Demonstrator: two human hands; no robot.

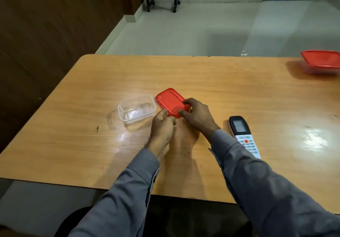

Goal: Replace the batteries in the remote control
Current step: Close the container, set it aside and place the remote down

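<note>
Clear tub (136,110) is sitting open, seemingly empty, beside red lid (170,101). Right hand (197,115) is pinching the lid's near edge; left hand (162,126) is curled, grip contents unclear. Remote (243,135) is lying right of them. Lidded tub (321,62) is sitting far right on wooden worktop (239,93); tiled floor (184,30) behind.

Table (220,82): tub (136,110); lid (170,101); remote (243,135)

No legible text anywhere.
Remote control (243,135) had a small grey screen and rows of btns w/ markings, but all too blurred to read; no brand, nos. or labels could be made out on anything else.
</note>
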